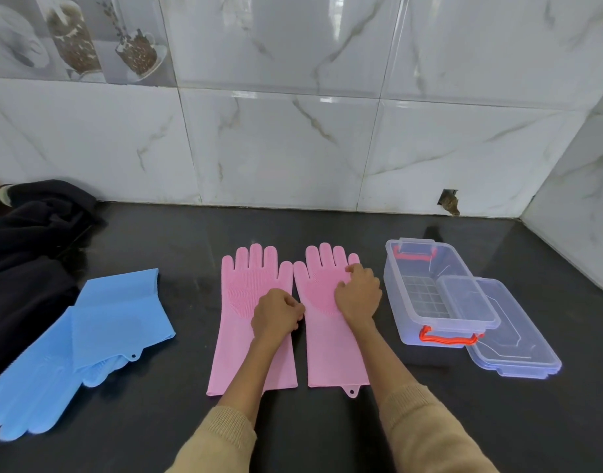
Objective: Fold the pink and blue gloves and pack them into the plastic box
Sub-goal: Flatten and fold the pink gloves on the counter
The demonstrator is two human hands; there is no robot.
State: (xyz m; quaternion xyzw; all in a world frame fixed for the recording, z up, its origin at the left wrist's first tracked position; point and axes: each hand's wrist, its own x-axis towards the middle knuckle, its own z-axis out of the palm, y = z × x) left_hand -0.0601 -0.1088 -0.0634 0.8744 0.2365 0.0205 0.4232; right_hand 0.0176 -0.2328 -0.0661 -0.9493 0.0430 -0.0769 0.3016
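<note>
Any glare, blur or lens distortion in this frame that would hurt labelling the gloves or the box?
Head view: wide-angle bending curves the wall tiles and stretches the edges; soft glare on the glossy black counter and tiles; the pink gloves, blue gloves and clear plastic box read sharply; a blurred patch at the far left edge, above the dark cloth.

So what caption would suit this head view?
Both hands, left and right, press two flat pink gloves beside an open plastic box.

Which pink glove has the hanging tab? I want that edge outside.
The right pink glove, under the right hand; its cuff carries a tab, unlike the left pink glove.
</note>
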